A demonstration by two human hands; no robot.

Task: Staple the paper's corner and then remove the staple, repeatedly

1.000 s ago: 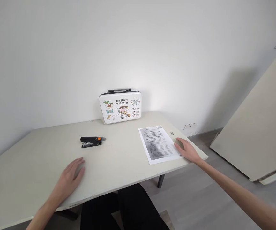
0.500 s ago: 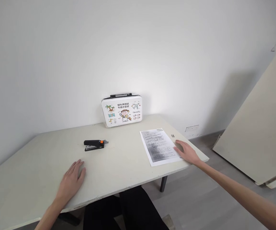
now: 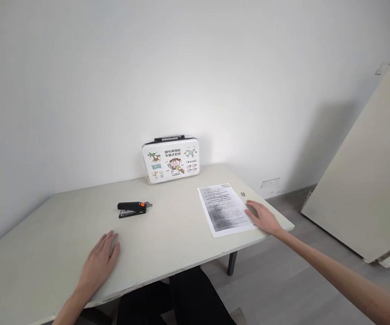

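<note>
My left hand (image 3: 99,263) lies flat on the tabletop, fingers stretched forward and nothing in it. Beyond its fingertips sits a black stapler (image 3: 131,209) with an orange part, a grey strip poking out at its right end. My right hand (image 3: 263,217) rests at the right edge of a printed sheet of paper (image 3: 227,210), thumb on or beside the sheet and fingers apart. Just past those fingers is a small strip of staples (image 3: 242,194). The paper lies flat, its lower right corner partly covered by the hand.
A white case (image 3: 172,161) with cartoon prints and a black handle stands against the wall at the back of the white table (image 3: 167,234). The table's right corner is close to my right hand. A pale cabinet-like panel (image 3: 367,171) leans into view at far right.
The view has shifted slightly, so everything on the table appears a little lower. Both hands, the stapler and the paper keep their places.
</note>
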